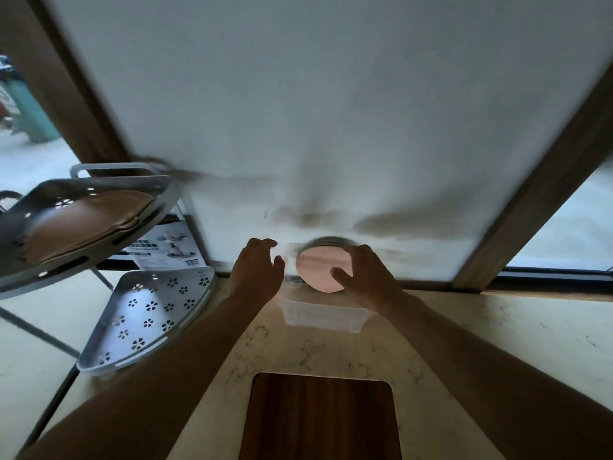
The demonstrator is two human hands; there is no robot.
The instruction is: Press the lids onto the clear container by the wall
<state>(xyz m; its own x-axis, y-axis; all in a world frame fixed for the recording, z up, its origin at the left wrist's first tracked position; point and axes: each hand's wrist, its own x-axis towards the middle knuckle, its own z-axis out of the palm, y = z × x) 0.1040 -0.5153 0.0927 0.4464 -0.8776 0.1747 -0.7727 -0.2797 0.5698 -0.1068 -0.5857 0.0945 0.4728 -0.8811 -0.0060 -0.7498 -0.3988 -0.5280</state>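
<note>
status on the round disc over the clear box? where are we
Done: both hands are up at the wall end of the counter. In hand: the right hand grips the round disc, held tilted above the clear box. The left hand hovers beside it with fingers curled, holding nothing. Left: the disc is not set down yet.

We see bare marble counter (pixel 331 353) between the wooden board (pixel 320 419) and the clear plastic box (pixel 323 315), room for a hand to pass. On the left, the perforated white tray (pixel 146 313) and the tilted shelf (pixel 83 224) above it crowd the way. Behind the box, the white wall panel (pixel 315 111) closes everything off.
</note>
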